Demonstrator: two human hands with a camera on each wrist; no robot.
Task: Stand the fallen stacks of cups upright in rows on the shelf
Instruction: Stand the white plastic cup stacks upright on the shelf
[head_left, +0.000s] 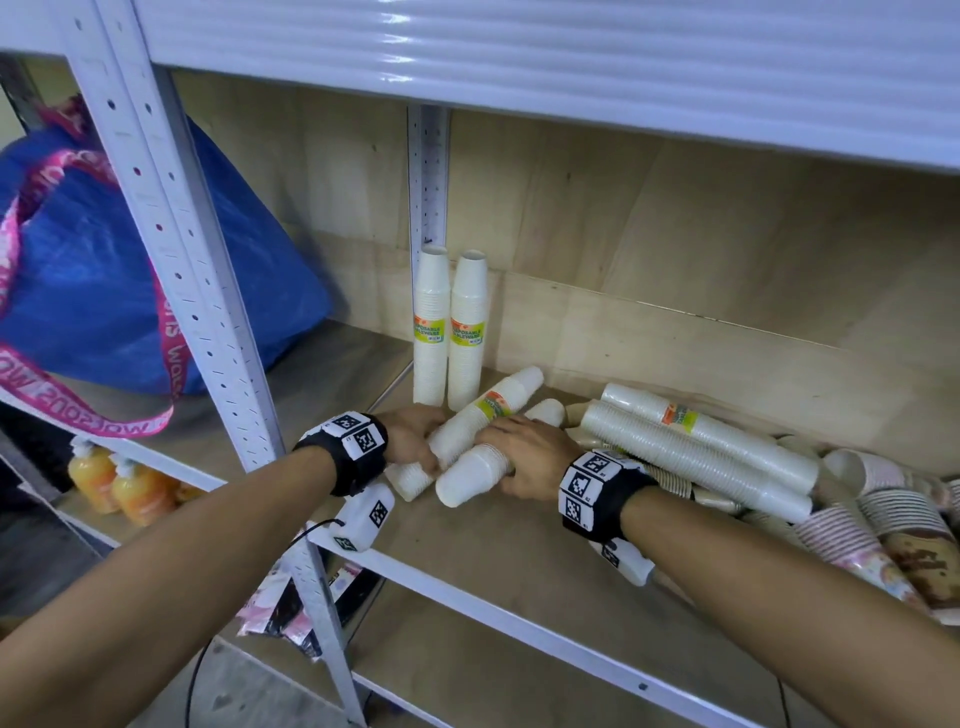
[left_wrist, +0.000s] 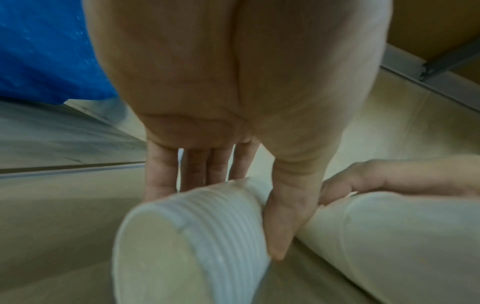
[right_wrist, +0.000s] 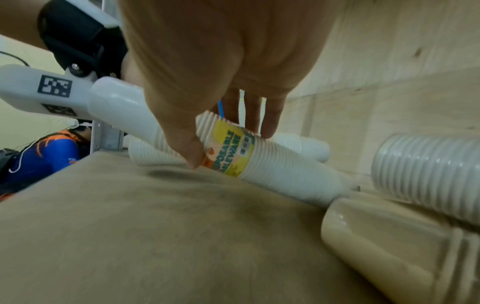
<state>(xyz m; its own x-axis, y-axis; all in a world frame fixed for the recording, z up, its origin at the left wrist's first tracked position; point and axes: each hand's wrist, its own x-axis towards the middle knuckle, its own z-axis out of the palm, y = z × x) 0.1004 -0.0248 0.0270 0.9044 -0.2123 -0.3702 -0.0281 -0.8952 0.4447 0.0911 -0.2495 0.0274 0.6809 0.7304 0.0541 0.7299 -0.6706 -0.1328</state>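
Note:
Two white cup stacks with yellow labels stand upright at the shelf's back left corner. In front of them lie several fallen white stacks. My right hand grips a fallen labelled stack near its label, thumb on one side and fingers behind. My left hand grips the ribbed end of a plain white stack, thumb on its right and fingers behind. Both stacks lie low on the wooden shelf board, side by side.
A heap of fallen white stacks and patterned cup stacks fills the shelf's right side. The metal upright stands left of my left wrist, with a blue bag beyond it. Orange bottles sit on a lower shelf.

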